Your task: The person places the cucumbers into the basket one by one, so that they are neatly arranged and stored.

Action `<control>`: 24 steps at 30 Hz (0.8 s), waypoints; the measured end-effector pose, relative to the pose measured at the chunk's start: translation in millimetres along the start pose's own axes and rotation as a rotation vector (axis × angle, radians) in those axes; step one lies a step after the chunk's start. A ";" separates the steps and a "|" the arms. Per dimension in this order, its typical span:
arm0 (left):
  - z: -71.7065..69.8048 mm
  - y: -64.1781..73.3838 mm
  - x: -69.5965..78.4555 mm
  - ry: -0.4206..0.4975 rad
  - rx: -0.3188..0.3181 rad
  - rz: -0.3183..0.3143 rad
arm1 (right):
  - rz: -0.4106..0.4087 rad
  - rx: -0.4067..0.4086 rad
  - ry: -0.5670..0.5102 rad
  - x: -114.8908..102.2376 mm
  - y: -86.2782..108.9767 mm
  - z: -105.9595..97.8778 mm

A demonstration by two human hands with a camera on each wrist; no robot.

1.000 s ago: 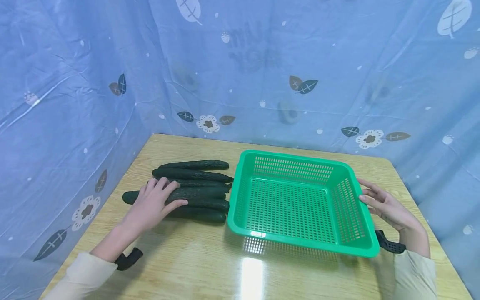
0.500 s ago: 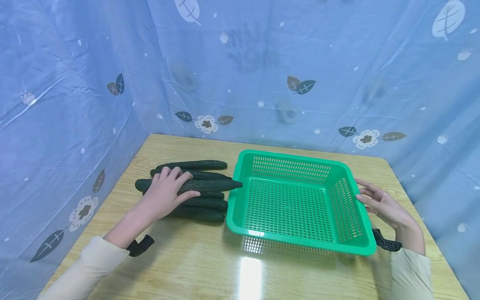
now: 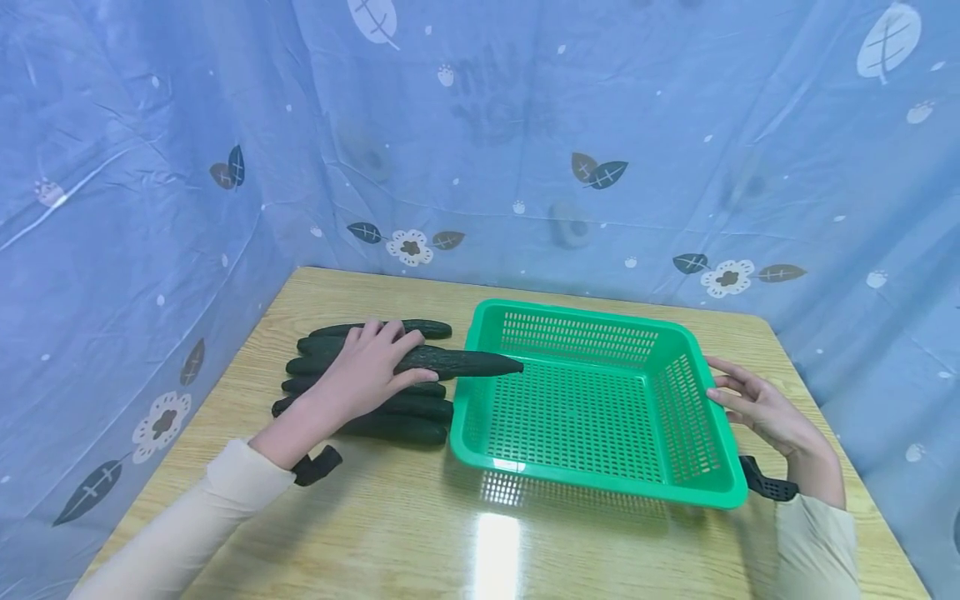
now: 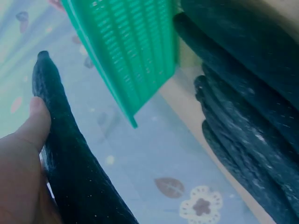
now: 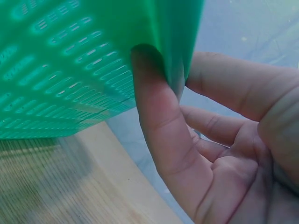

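My left hand [image 3: 367, 372] grips a dark green cucumber [image 3: 468, 363] around its middle. The cucumber's tapered tip reaches over the left rim of a green plastic basket [image 3: 588, 482]. In the left wrist view, my thumb lies along the held cucumber [image 4: 77, 158], which is raised clear of the others. Several more cucumbers [image 3: 405, 428] lie side by side on the table, partly covered by my left hand and forearm. At the basket's right side, my right hand [image 3: 768, 415] pinches the rim; the right wrist view shows one finger under the rim against the slotted wall [image 5: 93, 56].
The wooden table [image 3: 390, 517] carries the basket and the cucumbers. A blue patterned curtain [image 3: 517, 150] hangs behind it and along both sides. The row of cucumbers ends close to the basket's left wall.
My left hand has taken a cucumber from the row, lifted it and moved it right, so its tip now overhangs the basket. The right hand keeps its hold on the rim.
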State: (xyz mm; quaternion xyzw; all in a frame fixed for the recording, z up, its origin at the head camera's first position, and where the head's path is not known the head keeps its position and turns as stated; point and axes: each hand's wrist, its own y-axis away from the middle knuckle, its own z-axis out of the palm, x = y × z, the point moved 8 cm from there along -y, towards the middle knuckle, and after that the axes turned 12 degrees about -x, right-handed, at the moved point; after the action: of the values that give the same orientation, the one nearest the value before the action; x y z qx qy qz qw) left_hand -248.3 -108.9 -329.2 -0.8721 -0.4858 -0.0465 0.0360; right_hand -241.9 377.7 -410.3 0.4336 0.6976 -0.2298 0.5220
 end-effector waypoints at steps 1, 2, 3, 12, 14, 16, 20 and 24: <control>0.0 -2.7 2.4 -0.001 -0.005 0.003 | 0.001 0.001 0.002 -0.2 0.1 0.1; -0.7 -5.1 5.1 -0.002 -0.008 0.007 | 0.003 0.002 0.005 -0.5 0.2 0.1; -1.1 -7.7 7.6 -0.005 -0.009 0.011 | 0.008 0.005 0.009 -0.4 0.3 -0.1; -4.3 -28.6 30.7 -0.041 -0.027 0.063 | 0.047 0.028 0.068 -3.4 -0.1 -0.5; -4.5 -34.0 35.4 -0.047 -0.038 0.065 | 0.049 0.032 0.071 -3.5 -0.1 -0.5; -5.3 -39.4 40.6 -0.051 -0.046 0.069 | 0.054 0.039 0.078 -3.1 0.3 -0.8; -6.2 -49.3 51.0 -0.068 -0.051 0.075 | 0.053 0.043 0.083 -2.9 0.5 -1.4; -4.9 -59.2 60.7 -0.065 -0.063 0.078 | 0.048 0.037 0.080 -3.4 0.1 -0.7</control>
State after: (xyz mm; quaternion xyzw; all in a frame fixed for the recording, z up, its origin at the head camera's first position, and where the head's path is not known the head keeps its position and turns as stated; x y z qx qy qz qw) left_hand -267.2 -27.2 -316.2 -0.8921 -0.4506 -0.0320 -0.0055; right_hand -241.9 377.1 -406.9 0.4687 0.7028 -0.2127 0.4911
